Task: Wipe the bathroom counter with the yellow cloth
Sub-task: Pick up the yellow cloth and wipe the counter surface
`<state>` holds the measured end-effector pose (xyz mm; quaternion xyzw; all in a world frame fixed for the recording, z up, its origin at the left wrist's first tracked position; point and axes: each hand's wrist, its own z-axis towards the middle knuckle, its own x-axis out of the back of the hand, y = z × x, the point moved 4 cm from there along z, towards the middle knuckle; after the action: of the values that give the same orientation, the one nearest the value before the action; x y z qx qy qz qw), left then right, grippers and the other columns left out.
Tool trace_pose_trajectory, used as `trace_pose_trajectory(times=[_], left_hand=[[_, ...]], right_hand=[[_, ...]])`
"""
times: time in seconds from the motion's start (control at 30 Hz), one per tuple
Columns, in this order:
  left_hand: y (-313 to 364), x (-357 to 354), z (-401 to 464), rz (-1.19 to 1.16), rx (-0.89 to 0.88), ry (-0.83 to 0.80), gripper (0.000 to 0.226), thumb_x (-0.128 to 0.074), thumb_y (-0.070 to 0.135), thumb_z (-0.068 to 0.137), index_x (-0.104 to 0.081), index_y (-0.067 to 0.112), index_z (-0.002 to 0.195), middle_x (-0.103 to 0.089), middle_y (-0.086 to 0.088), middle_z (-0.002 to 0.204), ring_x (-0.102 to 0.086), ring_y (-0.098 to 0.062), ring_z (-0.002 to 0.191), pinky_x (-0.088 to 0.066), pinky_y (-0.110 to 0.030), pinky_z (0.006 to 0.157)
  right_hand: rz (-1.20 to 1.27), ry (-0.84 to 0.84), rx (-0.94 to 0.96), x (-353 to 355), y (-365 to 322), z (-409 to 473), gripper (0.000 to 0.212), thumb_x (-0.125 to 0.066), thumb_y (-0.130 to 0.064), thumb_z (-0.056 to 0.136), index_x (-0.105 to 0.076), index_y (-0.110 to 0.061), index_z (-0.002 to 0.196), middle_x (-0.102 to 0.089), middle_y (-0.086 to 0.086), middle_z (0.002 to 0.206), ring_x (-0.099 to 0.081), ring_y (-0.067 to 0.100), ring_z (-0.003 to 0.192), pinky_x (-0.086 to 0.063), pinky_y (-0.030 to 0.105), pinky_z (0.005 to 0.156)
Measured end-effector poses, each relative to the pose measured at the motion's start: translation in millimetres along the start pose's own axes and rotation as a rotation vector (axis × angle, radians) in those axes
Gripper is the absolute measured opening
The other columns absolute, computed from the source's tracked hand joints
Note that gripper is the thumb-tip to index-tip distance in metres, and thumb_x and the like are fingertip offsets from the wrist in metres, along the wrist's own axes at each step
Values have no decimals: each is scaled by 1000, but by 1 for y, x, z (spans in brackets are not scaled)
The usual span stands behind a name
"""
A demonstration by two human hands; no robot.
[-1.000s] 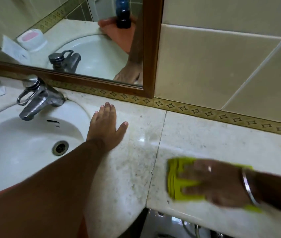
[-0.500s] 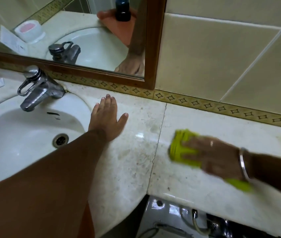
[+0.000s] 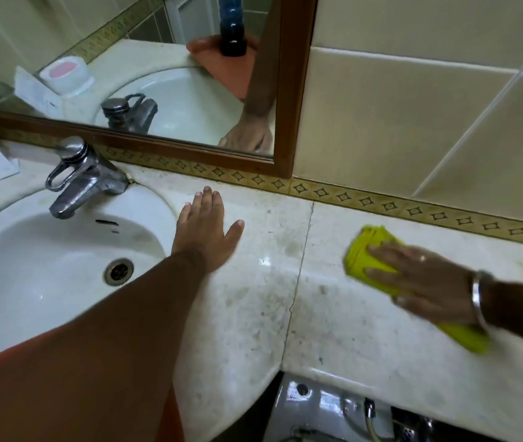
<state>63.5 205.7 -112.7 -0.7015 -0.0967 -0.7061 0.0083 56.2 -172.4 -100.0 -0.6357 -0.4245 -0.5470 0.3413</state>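
Left: the basin [image 3: 30,282] and tap [image 3: 84,180], untouched. Centre: my left hand [image 3: 204,232] lies flat on the tabletop [image 3: 247,314] just right of the basin rim, fingers [image 3: 207,199] straight and together, thumb out, gripping nothing; it serves as a brace. The slab here shows grey speckling either side of the seam [image 3: 298,275]. Right: my right hand [image 3: 426,282] presses the yellow cloth [image 3: 365,253] flat onto the tabletop, fingers splayed over it, not clenched. Good practice, as I judge it: keep the palm loaded, overlap strokes, and work leftward across the seam toward the speckled patch.
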Motion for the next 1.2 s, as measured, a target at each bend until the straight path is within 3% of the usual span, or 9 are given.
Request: trace_pose_trajectory(times=[0.2, 0.3, 0.4, 0.53, 0.67, 0.87, 1.0, 1.1, 1.2], left_hand=[[1, -1, 1, -7, -2, 10, 81, -27, 57, 94, -17, 4, 154, -13, -16, 164, -12, -30, 151, -10, -46, 122], [1, 0, 1, -16, 2, 11, 79, -31, 54, 95, -17, 3, 154, -14, -16, 164, -12, -30, 151, -9, -46, 122], [1, 0, -1, -20, -2, 6, 79, -29, 55, 94, -17, 4, 154, -14, -16, 164, -12, -30, 151, -10, -45, 122], [2, 1, 1, -20, -6, 15, 81, -27, 57, 93, -17, 5, 154, -14, -15, 164, -12, -29, 151, -11, -45, 122], [1, 1, 2, -18, -4, 15, 81, -29, 57, 93, -17, 5, 154, -14, -16, 164, -13, -29, 151, -10, -45, 122], [2, 1, 1, -20, -5, 2, 80, -29, 56, 94, -16, 5, 155, -13, -15, 164, -11, -29, 151, -9, -45, 123], [-1, -1, 2, -1, -3, 14, 83, -23, 60, 92, -18, 6, 154, -15, -15, 164, -14, -30, 151, -13, -46, 122], [-1, -3, 4, 28, 4, 0, 87, -17, 63, 89, -19, 5, 153, -18, -16, 163, -18, -32, 150, -15, -47, 120], [-2, -4, 4, 43, 16, -4, 87, -17, 62, 89, -21, 3, 152, -20, -18, 162, -20, -33, 149, -16, -48, 120]], right_hand=[[16, 110, -367, 27, -41, 140, 58, -25, -47, 98, -18, -28, 152, -17, 17, 160, -15, 38, 146, -13, 47, 119], [26, 175, -6, 18, -129, 125, 58, -34, -43, 92, -36, -23, 146, -37, 17, 152, -34, 38, 140, -27, 51, 115], [80, 10, 269, -1, -119, 37, 60, -37, -45, 94, -22, -35, 151, -16, 2, 162, -16, 27, 148, -24, 48, 117], [-2, 45, -79, 19, -4, 37, 54, -24, -43, 98, -30, -26, 149, -24, 13, 158, -24, 36, 145, -33, 51, 112], [48, 107, -406, 35, -34, 140, 56, -27, -43, 98, -19, -28, 152, -14, 14, 161, -15, 36, 147, -15, 46, 121], [160, 71, 196, 3, -136, 46, 56, -31, -47, 96, -25, -34, 150, -18, 2, 162, -18, 28, 148, -28, 48, 115], [75, 25, -198, 10, -21, 9, 61, -15, -53, 96, -29, -27, 149, -28, 14, 157, -26, 38, 143, -37, 54, 108], [98, 91, -682, 18, -11, 61, 67, -7, -57, 94, -19, -26, 152, -18, 15, 160, -16, 33, 147, -14, 44, 119], [110, 115, -590, 16, -89, 112, 61, -27, -44, 96, -18, -24, 152, -15, 17, 160, -12, 36, 147, -4, 46, 120]])
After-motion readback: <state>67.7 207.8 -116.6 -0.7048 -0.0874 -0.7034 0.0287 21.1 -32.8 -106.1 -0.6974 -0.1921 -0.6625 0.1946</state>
